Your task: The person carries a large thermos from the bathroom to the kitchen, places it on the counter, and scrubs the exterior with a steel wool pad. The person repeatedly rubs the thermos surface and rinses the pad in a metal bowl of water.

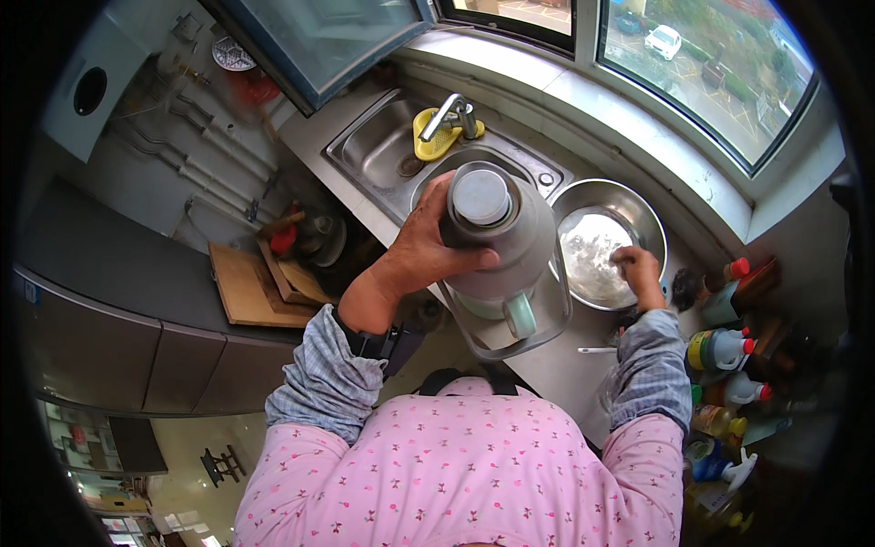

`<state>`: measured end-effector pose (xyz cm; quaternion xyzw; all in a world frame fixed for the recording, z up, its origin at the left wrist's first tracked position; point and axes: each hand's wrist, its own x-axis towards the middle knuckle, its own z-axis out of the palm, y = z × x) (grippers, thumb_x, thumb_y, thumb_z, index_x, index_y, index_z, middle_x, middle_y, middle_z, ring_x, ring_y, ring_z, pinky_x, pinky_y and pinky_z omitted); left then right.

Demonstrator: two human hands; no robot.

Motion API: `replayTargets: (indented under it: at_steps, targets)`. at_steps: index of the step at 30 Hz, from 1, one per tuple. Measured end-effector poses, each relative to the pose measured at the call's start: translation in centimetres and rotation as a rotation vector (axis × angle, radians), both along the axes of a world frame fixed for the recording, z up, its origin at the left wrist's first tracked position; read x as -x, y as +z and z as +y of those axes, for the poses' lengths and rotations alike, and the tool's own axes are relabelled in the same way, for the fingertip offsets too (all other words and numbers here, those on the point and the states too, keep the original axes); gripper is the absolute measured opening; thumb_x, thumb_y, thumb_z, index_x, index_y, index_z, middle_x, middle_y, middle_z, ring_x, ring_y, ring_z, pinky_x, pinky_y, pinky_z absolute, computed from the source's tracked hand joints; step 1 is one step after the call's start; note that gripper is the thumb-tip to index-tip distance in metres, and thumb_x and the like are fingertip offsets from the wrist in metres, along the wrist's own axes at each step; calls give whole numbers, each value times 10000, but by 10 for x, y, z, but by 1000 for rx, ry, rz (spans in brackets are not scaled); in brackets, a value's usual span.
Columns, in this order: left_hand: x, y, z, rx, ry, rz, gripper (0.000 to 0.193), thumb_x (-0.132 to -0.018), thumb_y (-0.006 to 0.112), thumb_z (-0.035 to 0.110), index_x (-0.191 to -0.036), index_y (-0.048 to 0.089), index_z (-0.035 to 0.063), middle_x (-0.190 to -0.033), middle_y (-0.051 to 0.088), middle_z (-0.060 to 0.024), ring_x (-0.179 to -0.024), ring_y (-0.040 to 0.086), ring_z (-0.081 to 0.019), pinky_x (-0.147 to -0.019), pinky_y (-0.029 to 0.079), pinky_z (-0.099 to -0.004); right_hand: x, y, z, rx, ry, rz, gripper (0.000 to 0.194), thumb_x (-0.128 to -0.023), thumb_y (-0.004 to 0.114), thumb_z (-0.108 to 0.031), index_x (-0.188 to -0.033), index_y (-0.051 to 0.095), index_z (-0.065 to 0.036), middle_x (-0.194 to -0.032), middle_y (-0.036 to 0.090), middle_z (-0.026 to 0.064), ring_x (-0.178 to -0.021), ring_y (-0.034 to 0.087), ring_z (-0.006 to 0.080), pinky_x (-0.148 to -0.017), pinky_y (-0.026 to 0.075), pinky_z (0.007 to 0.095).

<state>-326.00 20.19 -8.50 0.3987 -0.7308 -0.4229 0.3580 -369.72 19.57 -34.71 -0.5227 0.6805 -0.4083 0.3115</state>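
Observation:
My left hand (427, 249) grips the shoulder of a grey vacuum flask (509, 229), which has a round pale stopper (481, 197) in its mouth. Below the flask's body is a pale green handle (521, 316); I cannot tell whether it belongs to the flask or to a cup behind. A grey rounded loop (506, 352) curves around this handle. To the right, my right hand (639, 270) reaches over the near right side of a shiny steel basin (646, 212), its fingers curled inside the rim. Whether those fingers hold anything is too small to tell.
Behind the flask lies a double steel sink (362, 140) with a tap (448, 116) and a yellow strainer basket (434, 147). Several bottles (721, 349) line the right side. A white-handled utensil (597, 350) rests on the counter. An open window sash (328, 48) juts over the far left.

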Motion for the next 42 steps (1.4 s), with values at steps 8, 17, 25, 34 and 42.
replayTargets:
  at_steps: [8,17,25,34,42]
  targets:
    - [7,7,3,34,42,-84,1078,-636,1009,377,-1523,466,96,-1474,481,-127,-1406,475,-313,-1202,383,-425,-27,39,2,9,-51,-70,423,-964,688,-70,-1386,666,-77,-1079,777,92,-907,721,137,-815,585,291]
    - [13,2,5,66,109,-42,1072,-627,1008,399,-1499,469,85,-1422,500,-128,-1361,502,-310,-1177,401,-427,-102,184,-4,359,62,-238,296,-996,645,-12,-1286,683,-62,-1084,754,66,-914,708,130,-796,590,283]
    - [13,-3,4,145,109,-45,1021,-623,1004,370,-1471,506,96,-1404,514,-123,-1340,509,-316,-1160,411,-431,-163,230,33,352,310,134,314,-944,724,-28,-1251,751,-88,-1078,742,98,-914,730,234,-800,573,334]
    - [14,-5,3,100,109,0,991,-633,996,341,-1463,512,96,-1392,534,-120,-1330,522,-311,-1151,421,-435,-169,235,27,780,316,368,291,-873,754,-38,-1152,760,-123,-829,632,137,-781,651,346,-694,540,433]
    - [16,-2,1,92,86,22,972,-622,1002,292,-1448,530,89,-1392,543,-118,-1319,540,-303,-1138,439,-420,-178,261,-11,728,450,358,195,-929,706,-124,-1116,761,-122,-867,644,134,-855,653,341,-723,538,419]
